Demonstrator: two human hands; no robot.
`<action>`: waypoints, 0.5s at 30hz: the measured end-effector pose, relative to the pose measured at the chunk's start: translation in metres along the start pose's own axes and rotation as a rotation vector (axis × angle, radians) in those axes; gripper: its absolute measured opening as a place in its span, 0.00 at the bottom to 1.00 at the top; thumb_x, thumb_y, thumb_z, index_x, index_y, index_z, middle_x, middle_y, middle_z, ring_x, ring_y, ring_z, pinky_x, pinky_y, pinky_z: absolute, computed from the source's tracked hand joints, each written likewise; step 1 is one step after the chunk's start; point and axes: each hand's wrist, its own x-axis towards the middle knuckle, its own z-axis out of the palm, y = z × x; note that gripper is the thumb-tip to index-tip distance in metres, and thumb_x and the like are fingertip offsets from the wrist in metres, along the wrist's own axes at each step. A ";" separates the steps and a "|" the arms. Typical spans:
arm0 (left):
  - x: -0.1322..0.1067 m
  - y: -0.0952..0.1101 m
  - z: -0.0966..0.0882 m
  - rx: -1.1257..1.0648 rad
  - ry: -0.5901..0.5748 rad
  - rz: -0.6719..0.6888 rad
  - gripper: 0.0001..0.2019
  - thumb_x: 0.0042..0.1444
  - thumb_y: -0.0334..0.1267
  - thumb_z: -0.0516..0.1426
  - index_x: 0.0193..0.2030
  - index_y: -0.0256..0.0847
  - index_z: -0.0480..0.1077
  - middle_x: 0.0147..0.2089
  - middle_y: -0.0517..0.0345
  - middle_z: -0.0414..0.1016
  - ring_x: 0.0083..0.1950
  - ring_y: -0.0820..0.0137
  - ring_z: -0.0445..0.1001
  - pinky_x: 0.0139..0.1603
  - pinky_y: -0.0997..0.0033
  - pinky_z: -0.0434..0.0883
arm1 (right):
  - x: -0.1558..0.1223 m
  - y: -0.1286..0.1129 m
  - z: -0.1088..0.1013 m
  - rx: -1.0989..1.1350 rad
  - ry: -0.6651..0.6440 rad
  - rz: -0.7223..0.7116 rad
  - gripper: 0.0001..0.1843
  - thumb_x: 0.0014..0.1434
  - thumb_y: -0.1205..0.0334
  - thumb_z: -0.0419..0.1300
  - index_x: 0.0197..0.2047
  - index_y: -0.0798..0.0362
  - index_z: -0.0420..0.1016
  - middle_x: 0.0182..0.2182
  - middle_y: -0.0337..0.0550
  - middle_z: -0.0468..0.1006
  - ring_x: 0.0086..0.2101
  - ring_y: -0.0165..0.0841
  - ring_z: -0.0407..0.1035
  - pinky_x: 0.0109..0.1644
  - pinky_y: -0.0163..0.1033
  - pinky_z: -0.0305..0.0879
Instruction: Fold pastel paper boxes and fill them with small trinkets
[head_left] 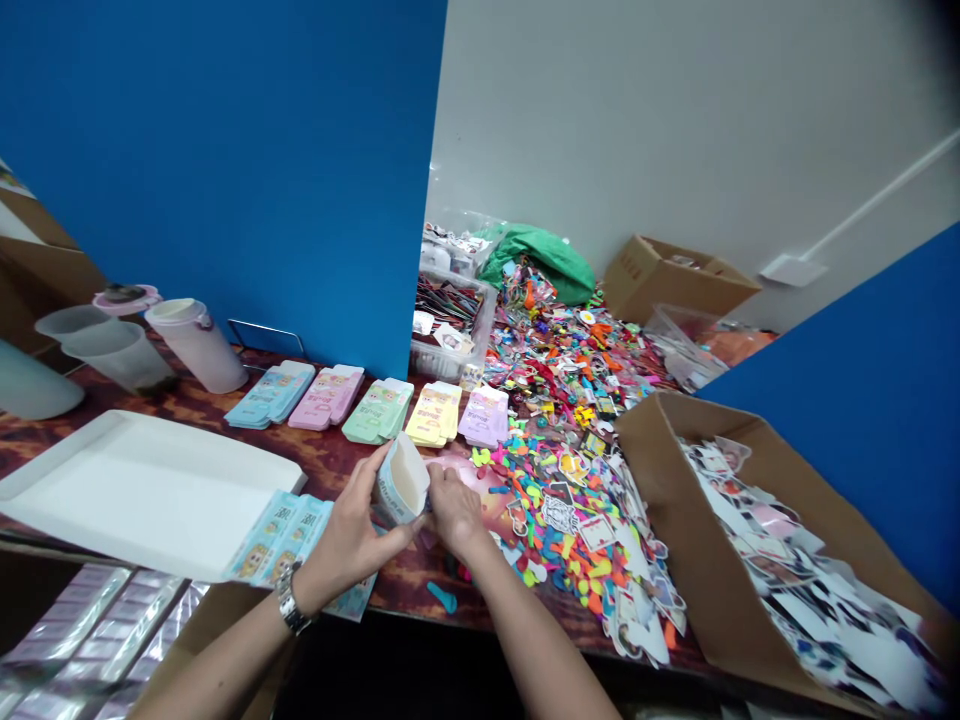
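Observation:
A small light-blue printed paper box (pixel 402 482) stands tilted in my left hand (pixel 358 530), its open mouth turned up and toward me. The thumb runs along its near lower side and the fingers wrap the left side. My right hand (pixel 454 508) is close against the box's right edge, fingers curled; whatever they pinch is hidden. Below the hands, a teal balloon (pixel 442 597) lies near the table edge. Flat light-blue printed sheets (pixel 281 535) lie left of my left hand, partly covered by the wrist. Loose colourful balloons (pixel 536 500) spread right of my right hand.
Behind the hands stand stacks of flat boxes in blue (pixel 271 393), pink (pixel 326 396), green (pixel 379 410), yellow (pixel 433 414) and purple (pixel 484 416). A white tray (pixel 150 480) is at left, near plastic tubs (pixel 120 350). A cardboard box (pixel 679 530) of cut-outs bounds the right.

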 end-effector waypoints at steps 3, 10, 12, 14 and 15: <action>0.000 0.002 0.000 -0.002 0.001 -0.002 0.39 0.53 0.44 0.63 0.68 0.44 0.49 0.64 0.45 0.62 0.63 0.55 0.65 0.63 0.51 0.66 | 0.003 0.001 -0.004 -0.032 -0.037 0.010 0.34 0.51 0.55 0.68 0.58 0.53 0.61 0.50 0.55 0.72 0.45 0.47 0.73 0.40 0.45 0.68; -0.003 0.008 -0.002 -0.007 -0.001 -0.017 0.39 0.53 0.43 0.63 0.68 0.44 0.50 0.62 0.46 0.63 0.62 0.56 0.66 0.61 0.54 0.67 | 0.016 0.007 -0.008 -0.070 -0.007 -0.027 0.35 0.46 0.55 0.71 0.54 0.53 0.65 0.54 0.56 0.67 0.46 0.46 0.72 0.41 0.44 0.68; -0.005 0.007 -0.002 -0.016 -0.006 -0.026 0.39 0.53 0.42 0.63 0.68 0.44 0.50 0.62 0.46 0.63 0.62 0.57 0.66 0.61 0.55 0.68 | 0.020 0.009 -0.008 -0.064 0.021 -0.048 0.28 0.50 0.55 0.68 0.52 0.53 0.66 0.53 0.55 0.68 0.45 0.45 0.72 0.42 0.43 0.68; -0.006 0.005 -0.001 -0.022 -0.006 -0.032 0.39 0.52 0.41 0.63 0.67 0.43 0.50 0.62 0.46 0.63 0.62 0.56 0.67 0.60 0.55 0.69 | 0.022 0.013 -0.009 -0.050 0.052 -0.073 0.18 0.58 0.60 0.62 0.51 0.52 0.67 0.51 0.52 0.70 0.46 0.42 0.71 0.44 0.42 0.66; -0.007 0.003 -0.001 -0.023 0.000 -0.038 0.38 0.52 0.42 0.63 0.67 0.43 0.51 0.62 0.45 0.63 0.61 0.56 0.67 0.60 0.55 0.69 | 0.021 0.016 -0.009 -0.041 0.066 -0.088 0.14 0.60 0.63 0.59 0.51 0.52 0.68 0.50 0.51 0.72 0.46 0.40 0.71 0.45 0.41 0.66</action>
